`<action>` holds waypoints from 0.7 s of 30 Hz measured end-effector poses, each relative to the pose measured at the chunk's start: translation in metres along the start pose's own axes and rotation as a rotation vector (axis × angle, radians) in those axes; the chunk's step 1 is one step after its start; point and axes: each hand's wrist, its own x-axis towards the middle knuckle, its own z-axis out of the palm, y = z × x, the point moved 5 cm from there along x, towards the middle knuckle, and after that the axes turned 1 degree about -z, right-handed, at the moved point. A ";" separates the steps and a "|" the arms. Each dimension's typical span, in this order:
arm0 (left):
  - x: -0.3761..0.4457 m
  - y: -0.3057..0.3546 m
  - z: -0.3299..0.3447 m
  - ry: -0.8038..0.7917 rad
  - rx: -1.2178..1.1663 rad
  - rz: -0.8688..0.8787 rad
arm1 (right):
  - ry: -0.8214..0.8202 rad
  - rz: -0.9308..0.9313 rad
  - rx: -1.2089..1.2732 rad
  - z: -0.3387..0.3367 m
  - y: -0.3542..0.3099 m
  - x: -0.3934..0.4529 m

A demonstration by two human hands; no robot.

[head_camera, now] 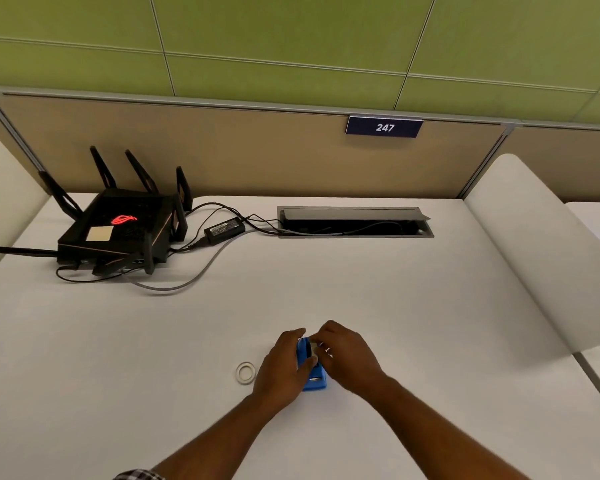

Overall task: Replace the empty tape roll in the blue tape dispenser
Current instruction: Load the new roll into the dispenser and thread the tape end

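The blue tape dispenser (315,382) stands on the white desk (395,306) near the front middle. My left hand (280,365) wraps around its left side and holds it. My right hand (347,353) reaches over the dispenser's top, its fingertips pinched on something small and pale inside the dispenser; whether that is a roll or its core I cannot tell. A ring of clear tape (246,373) lies flat on the desk just left of my left hand, untouched.
A black router (118,230) with several antennas sits at the back left, with a power brick (224,230) and cables trailing to an open cable tray (354,221) in the desk. A tan partition with a "247" label (384,127) closes off the back.
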 end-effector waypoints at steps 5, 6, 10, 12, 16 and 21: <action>0.012 0.004 -0.001 0.038 0.027 -0.006 | -0.141 -0.040 -0.137 -0.001 0.000 0.020; 0.014 0.003 -0.001 0.041 0.026 -0.016 | -0.155 -0.043 -0.141 -0.002 0.001 0.023; 0.014 0.001 0.001 0.041 0.032 -0.060 | -0.190 -0.056 -0.105 -0.006 0.003 0.033; 0.013 -0.001 0.001 0.034 0.037 -0.064 | -0.215 -0.065 -0.088 -0.008 0.005 0.038; 0.011 -0.005 0.003 0.024 0.058 -0.079 | -0.255 -0.084 -0.064 -0.011 0.007 0.047; 0.014 -0.001 0.001 0.009 0.074 -0.081 | -0.195 -0.081 -0.025 -0.008 0.010 0.045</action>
